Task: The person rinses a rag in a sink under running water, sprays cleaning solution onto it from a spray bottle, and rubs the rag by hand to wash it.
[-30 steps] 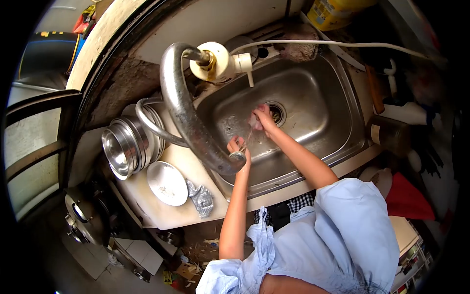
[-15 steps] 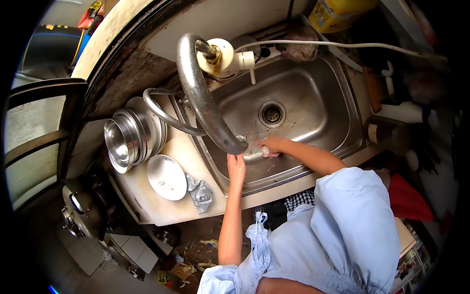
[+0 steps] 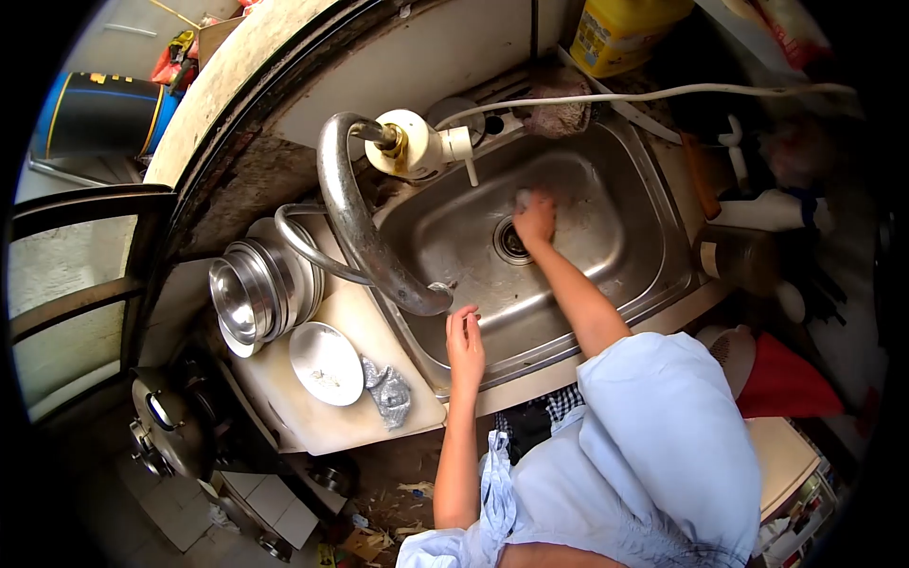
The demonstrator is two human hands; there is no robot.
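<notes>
Motion blur: I cannot identify the pale wad (image 3: 523, 198) at the right hand (image 3: 537, 220), nor tell whether that hand grips it; wad sits within the sink (image 3: 606, 222), near the drain (image 3: 508, 246). Counted: one faucet (image 3: 352, 213), one white oval dish (image 3: 327, 355). Left hand (image 3: 464, 343) near faucet's tip, fingers half-curled; grip unclear.

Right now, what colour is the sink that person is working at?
The sink is silvery grey; the head view shows it best.

The curved spout (image 3: 372, 248) blocks passage above the left edge of the sink (image 3: 597, 204); its right edge leaves room
</notes>
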